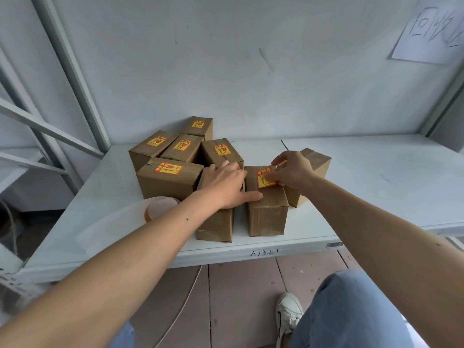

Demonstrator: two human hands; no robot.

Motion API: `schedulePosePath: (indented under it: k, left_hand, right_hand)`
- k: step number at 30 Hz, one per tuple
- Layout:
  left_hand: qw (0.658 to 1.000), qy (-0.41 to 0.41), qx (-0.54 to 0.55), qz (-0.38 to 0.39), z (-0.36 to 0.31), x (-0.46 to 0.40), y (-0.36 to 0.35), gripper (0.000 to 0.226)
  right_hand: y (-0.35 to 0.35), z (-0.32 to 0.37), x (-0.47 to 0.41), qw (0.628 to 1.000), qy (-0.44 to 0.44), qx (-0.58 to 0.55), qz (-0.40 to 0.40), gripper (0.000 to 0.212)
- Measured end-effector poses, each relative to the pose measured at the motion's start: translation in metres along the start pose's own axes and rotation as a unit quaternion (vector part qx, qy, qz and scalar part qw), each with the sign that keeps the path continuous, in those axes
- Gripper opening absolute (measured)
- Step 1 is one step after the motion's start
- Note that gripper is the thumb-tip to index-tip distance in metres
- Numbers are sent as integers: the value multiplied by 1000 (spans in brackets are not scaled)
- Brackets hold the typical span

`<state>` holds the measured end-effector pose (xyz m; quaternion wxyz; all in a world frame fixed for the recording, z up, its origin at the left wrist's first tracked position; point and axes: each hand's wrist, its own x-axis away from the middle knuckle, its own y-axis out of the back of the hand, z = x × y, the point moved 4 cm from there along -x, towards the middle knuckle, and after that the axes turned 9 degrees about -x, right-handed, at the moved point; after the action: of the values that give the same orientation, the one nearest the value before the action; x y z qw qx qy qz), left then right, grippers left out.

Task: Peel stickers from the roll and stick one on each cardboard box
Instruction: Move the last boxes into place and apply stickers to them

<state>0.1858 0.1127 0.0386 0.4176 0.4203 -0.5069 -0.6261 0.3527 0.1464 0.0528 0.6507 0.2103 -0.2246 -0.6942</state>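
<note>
A person's right hand presses a red-and-yellow sticker onto the top of a cardboard box on a white tabletop, fingertips pinched on the sticker's far and right edges, while the left hand lies flat and open across the neighbouring box, its thumb reaching over to touch the top of the box being labelled. Beyond the left hand stand 5 boxes that already carry stickers; the box under the left palm shows no sticker on what can be seen of it, and another bare-looking box sits just behind the right hand. The sticker roll lies on the tabletop beside the left forearm, with a pale strip of backing trailing toward the person. The step in hand appears to be seating the sticker: it would go best if the right hand lays the label down from 1 edge and smooths outward so no bubble or crease is trapped, keeping it square to the box top, while the left thumb keeps the light box from sliding. Pressing the corners last should stop them lifting.
</note>
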Motion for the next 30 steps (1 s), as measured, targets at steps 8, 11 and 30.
schedulePosePath:
  k: [8, 11, 30]
  left_hand:
    - [1000, -7, -25, 18, -5, -2, -3, 75]
    - [999, -12, -44, 20, -6, -2, -1, 74]
    - [1000, -17, -20, -16, -4, -1, -6, 79]
  right_hand:
    - [-3, 5, 2, 997, 39, 70, -13, 46]
    - [-6, 10, 5, 993, 49, 108, -14, 47]
    - [-6, -15, -5, 983, 24, 164, -76, 45]
